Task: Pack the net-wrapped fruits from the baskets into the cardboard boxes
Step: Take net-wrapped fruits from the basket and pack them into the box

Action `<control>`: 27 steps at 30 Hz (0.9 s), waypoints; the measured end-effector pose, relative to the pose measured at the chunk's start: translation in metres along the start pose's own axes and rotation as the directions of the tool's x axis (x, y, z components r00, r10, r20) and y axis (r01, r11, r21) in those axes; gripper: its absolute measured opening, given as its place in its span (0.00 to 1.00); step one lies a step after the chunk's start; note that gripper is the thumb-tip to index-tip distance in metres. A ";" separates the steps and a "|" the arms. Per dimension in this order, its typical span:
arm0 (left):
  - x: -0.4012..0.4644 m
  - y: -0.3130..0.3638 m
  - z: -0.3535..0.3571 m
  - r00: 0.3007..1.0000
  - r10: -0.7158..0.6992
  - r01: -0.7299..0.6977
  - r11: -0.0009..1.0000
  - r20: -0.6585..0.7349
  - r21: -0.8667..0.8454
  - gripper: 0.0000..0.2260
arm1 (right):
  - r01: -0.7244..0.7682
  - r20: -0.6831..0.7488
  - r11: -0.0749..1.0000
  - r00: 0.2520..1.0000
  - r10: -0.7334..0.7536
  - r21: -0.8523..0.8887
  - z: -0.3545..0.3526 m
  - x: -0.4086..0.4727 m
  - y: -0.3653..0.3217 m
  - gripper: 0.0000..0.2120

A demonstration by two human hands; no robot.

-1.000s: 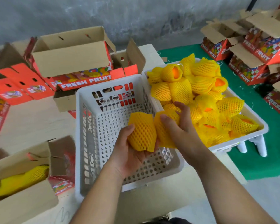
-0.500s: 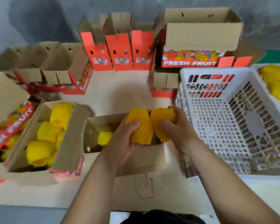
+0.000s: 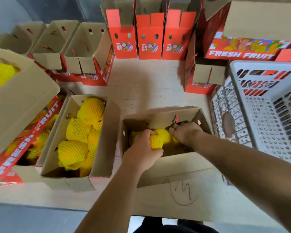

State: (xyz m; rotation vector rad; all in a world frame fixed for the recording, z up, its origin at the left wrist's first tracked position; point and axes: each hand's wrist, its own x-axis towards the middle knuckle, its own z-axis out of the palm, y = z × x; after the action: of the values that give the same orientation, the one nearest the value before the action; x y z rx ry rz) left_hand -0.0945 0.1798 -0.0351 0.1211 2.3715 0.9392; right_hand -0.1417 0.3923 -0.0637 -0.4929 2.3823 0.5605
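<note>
Both my hands reach down into an open cardboard box in front of me. My left hand grips a fruit in yellow foam net, low inside the box. My right hand is curled over a second netted fruit just to the right, which it mostly hides. Another yellow netted fruit lies at the box's left end. A white plastic basket stands to the right, with no fruit showing in the part I see.
A box to the left holds several netted fruits. A lidded "FRESH FRUIT" box lies further left. Open cartons and red upright boxes line the back of the table. Another printed box sits behind the basket.
I have turned left from the baskets to the boxes. Both hands carried the two netted fruits over and lowered them down into the open box in front.
</note>
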 end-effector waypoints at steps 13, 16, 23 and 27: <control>0.014 -0.006 -0.004 0.964 0.257 -0.213 0.907 0.075 -0.362 0.43 | 0.084 -0.065 -0.263 0.995 0.080 0.961 -0.036 -0.064 -0.032 0.31; 0.016 -0.009 -0.021 0.978 0.009 -0.170 0.618 -0.210 -0.767 0.25 | 0.073 -0.061 -0.066 0.984 0.167 0.995 -0.040 -0.061 -0.022 0.36; 0.010 -0.003 -0.015 0.912 -0.146 -0.276 0.473 -0.384 -0.837 0.11 | 0.176 0.035 0.757 0.967 -0.254 0.629 -0.080 -0.011 -0.082 0.17; 0.015 0.003 -0.010 0.882 -0.127 -0.293 0.608 -0.455 -0.738 0.14 | 0.157 0.003 0.786 0.980 -0.198 0.598 -0.080 0.008 -0.108 0.20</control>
State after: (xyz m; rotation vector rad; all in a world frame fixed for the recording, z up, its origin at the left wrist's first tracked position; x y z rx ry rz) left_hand -0.1129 0.1808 -0.0345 -0.3974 2.0828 2.2043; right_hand -0.1361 0.2601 -0.0415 -0.3919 2.2523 -0.2672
